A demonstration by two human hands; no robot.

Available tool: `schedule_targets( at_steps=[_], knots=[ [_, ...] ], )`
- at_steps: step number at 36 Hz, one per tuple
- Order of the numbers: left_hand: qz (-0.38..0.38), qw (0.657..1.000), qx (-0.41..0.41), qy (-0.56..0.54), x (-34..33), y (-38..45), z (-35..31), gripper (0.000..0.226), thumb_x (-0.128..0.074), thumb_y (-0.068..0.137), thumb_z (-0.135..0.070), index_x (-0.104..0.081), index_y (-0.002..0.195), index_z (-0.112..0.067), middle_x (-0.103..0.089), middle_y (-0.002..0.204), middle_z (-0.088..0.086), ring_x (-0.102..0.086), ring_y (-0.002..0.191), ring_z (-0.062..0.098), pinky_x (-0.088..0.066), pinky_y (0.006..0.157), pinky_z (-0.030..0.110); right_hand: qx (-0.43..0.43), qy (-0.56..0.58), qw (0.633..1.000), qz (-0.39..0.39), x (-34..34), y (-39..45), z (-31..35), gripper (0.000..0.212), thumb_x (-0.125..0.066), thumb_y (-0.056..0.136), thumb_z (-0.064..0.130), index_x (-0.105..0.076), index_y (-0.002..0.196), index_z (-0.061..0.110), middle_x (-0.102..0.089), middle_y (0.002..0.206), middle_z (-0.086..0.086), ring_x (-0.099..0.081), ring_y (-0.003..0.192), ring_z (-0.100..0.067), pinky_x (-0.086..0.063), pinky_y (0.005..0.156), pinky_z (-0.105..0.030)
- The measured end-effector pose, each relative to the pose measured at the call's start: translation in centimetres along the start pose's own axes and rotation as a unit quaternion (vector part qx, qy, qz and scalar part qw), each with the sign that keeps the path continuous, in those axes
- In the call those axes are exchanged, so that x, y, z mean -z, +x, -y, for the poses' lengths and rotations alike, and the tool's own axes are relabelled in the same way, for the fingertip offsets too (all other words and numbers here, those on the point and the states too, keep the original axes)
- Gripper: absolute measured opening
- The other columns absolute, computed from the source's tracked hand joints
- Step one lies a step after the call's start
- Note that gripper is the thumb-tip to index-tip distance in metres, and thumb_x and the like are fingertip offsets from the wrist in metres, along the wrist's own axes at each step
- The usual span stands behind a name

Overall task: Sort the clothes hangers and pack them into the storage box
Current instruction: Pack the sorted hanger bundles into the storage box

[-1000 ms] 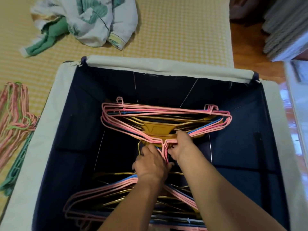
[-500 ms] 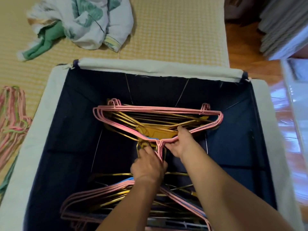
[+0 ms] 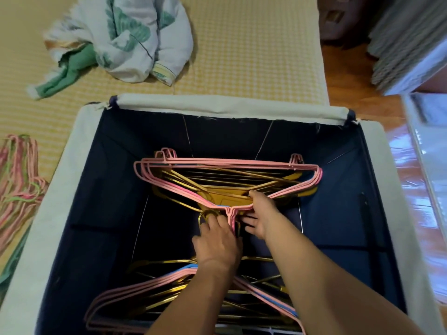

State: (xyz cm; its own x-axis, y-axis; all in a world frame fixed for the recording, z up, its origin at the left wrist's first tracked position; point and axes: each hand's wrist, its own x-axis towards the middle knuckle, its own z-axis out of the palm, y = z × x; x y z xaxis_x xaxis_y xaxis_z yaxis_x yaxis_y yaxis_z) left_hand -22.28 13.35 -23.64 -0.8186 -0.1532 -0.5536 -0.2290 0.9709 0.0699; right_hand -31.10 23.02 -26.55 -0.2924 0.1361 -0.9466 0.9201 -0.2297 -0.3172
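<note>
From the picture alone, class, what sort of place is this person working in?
Probably a room in a home, perhaps a bedroom: a yellow checked mattress with crumpled clothing on it, polished wooden floor, and a fabric storage box of clothes hangers.

Crumpled white-and-green garment point(image 3: 125, 42) on yellow checked mat point(image 3: 242, 56); wooden floor point(image 3: 348, 68) beside.
</note>
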Motion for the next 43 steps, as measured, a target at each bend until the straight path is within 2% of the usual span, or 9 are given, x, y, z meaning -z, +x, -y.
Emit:
schedule_targets(
  at_steps=[4,7,16,20,25,30,35,40,43],
  knots=[
    [0.095,0.993,0.001,-0.068,2.0,-0.8,0.6,0.098,-0.057,0.087,-0.070,-0.014,0.156,-0.016,-0.027,0.156,0.010,-0.032,0.144,0.031,-0.041,0.108,0.048,0.004,0.005,0.999,0.050,1.2,-1.5,-0.4,0.072,-0.072,0.080,0.060,-0.052,0.137,0.022,-0.065,0.125,-0.012,-0.061,0.116,-0.031,-0.041,0.109,-0.050],
    [0.115,0.988,0.017,-0.102,4.4,-2.4,1.9,0.093,-0.059,0.089,-0.064,-0.016,0.156,-0.016,-0.030,0.154,0.009,-0.034,0.142,0.031,-0.038,0.112,0.047,0.020,-0.005,0.998,0.056,2.1,-3.6,-0.3,0.086,-0.074,0.078,0.063,-0.045,0.146,0.020,-0.055,0.141,-0.015,-0.051,0.131,-0.033,-0.032,0.115,-0.049],
    [0.115,0.959,0.009,-0.260,13.5,-10.8,8.7,0.046,-0.056,0.097,-0.043,-0.057,0.135,-0.018,-0.062,0.131,0.004,-0.060,0.117,0.023,-0.049,0.101,0.036,0.052,-0.052,0.997,0.035,2.8,-14.6,-0.8,0.056,-0.059,0.099,0.031,-0.039,0.149,0.015,-0.038,0.155,-0.018,-0.037,0.142,-0.037,-0.029,0.118,-0.043],
    [0.038,0.929,-0.001,-0.369,17.3,-16.5,13.3,0.034,-0.055,0.103,-0.032,-0.062,0.135,-0.025,-0.068,0.125,-0.006,-0.062,0.112,0.008,-0.049,0.095,0.024,0.075,-0.082,0.993,0.041,1.9,-20.0,-2.6,0.011,-0.053,0.101,0.015,-0.058,0.105,0.007,-0.063,0.115,-0.016,-0.060,0.113,-0.032,-0.042,0.106,-0.041],
    [-0.015,0.873,0.015,-0.488,19.3,-19.6,18.5,0.018,-0.058,0.102,-0.024,-0.072,0.108,-0.032,-0.078,0.091,-0.006,-0.074,0.089,0.011,-0.058,0.091,0.043,0.126,-0.144,0.982,-0.010,-0.1,-24.4,-3.6,0.031,-0.051,0.098,0.014,-0.061,0.122,-0.003,-0.067,0.118,-0.027,-0.065,0.108,-0.041,-0.046,0.105,-0.055],
    [-0.064,0.826,0.012,-0.560,21.1,-22.5,25.1,0.017,-0.059,0.102,-0.019,-0.074,0.108,-0.023,-0.077,0.087,0.000,-0.073,0.079,0.018,-0.059,0.075,0.037,0.247,-0.225,0.943,-0.011,-7.1,-31.8,-4.0,0.014,-0.052,0.099,0.014,-0.065,0.094,0.010,-0.069,0.108,-0.017,-0.066,0.097,-0.026,-0.054,0.097,-0.045],
    [-0.047,0.802,0.007,-0.595,20.7,-25.2,34.5,0.015,-0.058,0.102,-0.015,-0.072,0.106,-0.018,-0.072,0.084,0.006,-0.064,0.072,0.026,-0.049,0.062,0.033,0.355,-0.196,0.912,0.057,-16.9,-37.6,-6.3,0.013,-0.057,0.097,0.019,-0.069,0.097,0.014,-0.071,0.101,-0.009,-0.066,0.085,-0.018,-0.053,0.078,-0.034],
    [-0.008,0.808,0.065,-0.586,17.2,-30.0,49.5,0.011,-0.058,0.101,-0.016,-0.069,0.104,-0.014,-0.070,0.088,0.004,-0.063,0.065,0.014,-0.046,0.060,0.029,0.361,-0.233,0.891,0.147,-29.0,-42.6,-15.4,0.014,-0.055,0.100,0.013,-0.064,0.099,0.003,-0.064,0.088,-0.011,-0.061,0.071,-0.017,-0.048,0.062,-0.026],
    [-0.026,0.775,0.130,-0.618,15.4,-32.0,56.9,0.011,-0.058,0.101,-0.014,-0.068,0.104,-0.009,-0.070,0.084,0.005,-0.061,0.062,0.018,-0.048,0.064,0.032,0.328,-0.269,0.886,0.187,-33.8,-42.9,-20.7,0.012,-0.055,0.100,0.013,-0.064,0.096,0.007,-0.064,0.087,-0.009,-0.062,0.070,-0.016,-0.050,0.059,-0.024]
  ],
)
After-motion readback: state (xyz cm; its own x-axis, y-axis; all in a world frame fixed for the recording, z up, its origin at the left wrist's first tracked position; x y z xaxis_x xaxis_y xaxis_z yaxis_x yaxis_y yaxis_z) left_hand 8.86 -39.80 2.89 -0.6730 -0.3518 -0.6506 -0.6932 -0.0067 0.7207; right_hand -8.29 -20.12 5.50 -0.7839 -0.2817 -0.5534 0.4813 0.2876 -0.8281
